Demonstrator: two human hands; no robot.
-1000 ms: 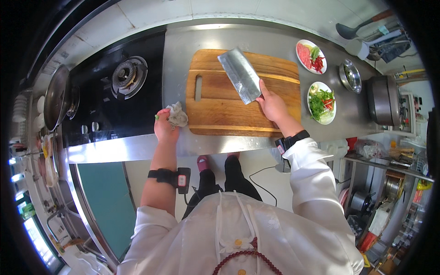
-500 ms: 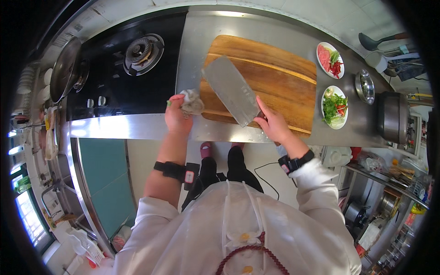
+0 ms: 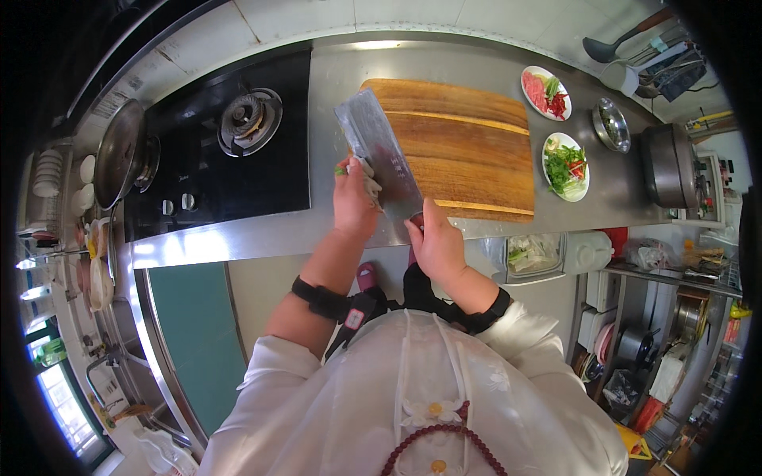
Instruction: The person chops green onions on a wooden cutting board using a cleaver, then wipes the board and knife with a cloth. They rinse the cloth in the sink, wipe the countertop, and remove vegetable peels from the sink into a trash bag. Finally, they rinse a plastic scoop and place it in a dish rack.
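A broad steel cleaver point(image 3: 384, 151) is held tilted over the near left part of a wooden cutting board point(image 3: 468, 151). Its handle is gripped in my right hand point(image 3: 439, 246), which is closed round it by the counter's front edge. My left hand point(image 3: 355, 200) is closed on a crumpled greyish cloth point(image 3: 369, 184). The cloth is against the left side of the blade, and part of it is hidden by my fingers. The blade covers the board's left edge.
Right of the board stand a plate of sliced meat and peppers point(image 3: 546, 93), a plate of chopped greens point(image 3: 566, 166) and a metal bowl point(image 3: 610, 125). A black gas stove point(image 3: 214, 174) with a wok point(image 3: 119, 155) lies left. Below the counter is a bin point(image 3: 534, 255).
My left hand has moved right, bringing the cloth from beside the board onto the blade. My right hand has shifted left with the cleaver, which now stands more steeply. The view has shifted slightly.
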